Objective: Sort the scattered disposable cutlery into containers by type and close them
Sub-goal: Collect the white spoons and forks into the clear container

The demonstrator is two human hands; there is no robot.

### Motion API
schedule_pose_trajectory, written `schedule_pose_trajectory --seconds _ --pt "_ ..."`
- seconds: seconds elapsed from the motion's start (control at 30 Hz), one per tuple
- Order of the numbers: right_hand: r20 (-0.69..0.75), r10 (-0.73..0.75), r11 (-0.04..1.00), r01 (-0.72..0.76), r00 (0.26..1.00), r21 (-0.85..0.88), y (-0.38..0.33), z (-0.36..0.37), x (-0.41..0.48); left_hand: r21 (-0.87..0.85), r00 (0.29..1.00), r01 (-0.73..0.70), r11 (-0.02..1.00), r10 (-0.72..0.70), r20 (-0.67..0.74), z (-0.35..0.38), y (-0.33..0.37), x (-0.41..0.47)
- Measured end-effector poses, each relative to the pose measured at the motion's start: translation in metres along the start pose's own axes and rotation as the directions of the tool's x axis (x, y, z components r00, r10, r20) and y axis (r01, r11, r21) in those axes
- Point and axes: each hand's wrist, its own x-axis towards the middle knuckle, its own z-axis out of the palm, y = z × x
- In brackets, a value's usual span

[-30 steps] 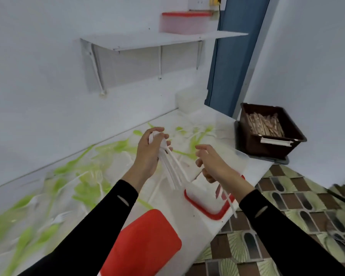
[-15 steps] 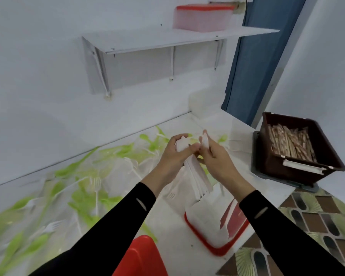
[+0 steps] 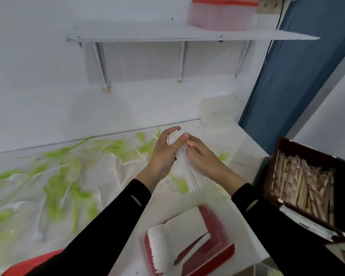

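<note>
My left hand [image 3: 163, 154] is curled round the upper end of a bundle of white cutlery [image 3: 193, 182], thumb and fingertips pinching its tops, which stick out above my knuckles. My right hand [image 3: 204, 159] wraps the same bundle from the other side, fingers closed over it just below my left thumb. I hold it tilted above the white counter [image 3: 247, 148], handles slanting down towards me; blur hides which kind of piece it is. Below the bundle, at the counter's near edge, sits a red-rimmed container [image 3: 223, 253] with a row of white pieces [image 3: 157, 248] already inside. Loose green and white forks and spoons [image 3: 68, 176] lie scattered to my left. A red lid [image 3: 28, 265] shows at the bottom left, and a brown bin [image 3: 343, 176] of wooden sticks [image 3: 303, 186] stands to my right
</note>
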Motion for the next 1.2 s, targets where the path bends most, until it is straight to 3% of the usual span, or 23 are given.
schedule_pose_trajectory --seconds 0.2,0.3,0.4,0.57,0.77,0.83,0.97,1.2 --pt "0.243 0.056 0.997 -0.069 0.968 0.043 0.024 -0.032 0.005 -0.003 0.974 -0.086 0.996 0.083 -0.210 0.025 -0.020 0.023" --pt "0.223 -0.002 1.000 0.008 0.975 -0.027 0.047 -0.032 0.015 0.053 0.922 -0.172 0.984 0.179 -0.344 0.026 -0.030 0.032" --pt "0.155 -0.057 0.981 0.084 0.986 -0.173 0.071 -0.032 0.027 0.014 0.895 -0.186 0.982 0.176 -0.409 0.022 -0.040 0.040" --pt "0.171 0.016 0.961 0.032 0.985 -0.274 0.090 -0.035 0.034 0.045 0.925 -0.099 0.994 0.108 -0.365 0.015 -0.056 0.039" --pt "0.302 0.152 0.942 -0.045 0.941 -0.333 0.094 -0.032 0.042 0.452 0.942 0.014 0.892 0.141 -0.306 0.009 -0.067 0.043" --pt "0.313 0.184 0.927 -0.058 0.932 -0.371 0.093 -0.034 0.044 0.512 0.937 0.019 0.859 0.162 -0.308 0.010 -0.070 0.043" --pt "0.369 0.283 0.952 -0.213 0.885 -0.219 0.094 -0.039 0.047 0.496 0.938 0.007 0.868 0.166 -0.305 0.011 -0.071 0.044" --pt "0.347 0.286 0.950 -0.218 0.893 -0.223 0.093 -0.038 0.043 0.433 0.950 0.013 0.901 0.124 -0.286 0.017 -0.066 0.042"
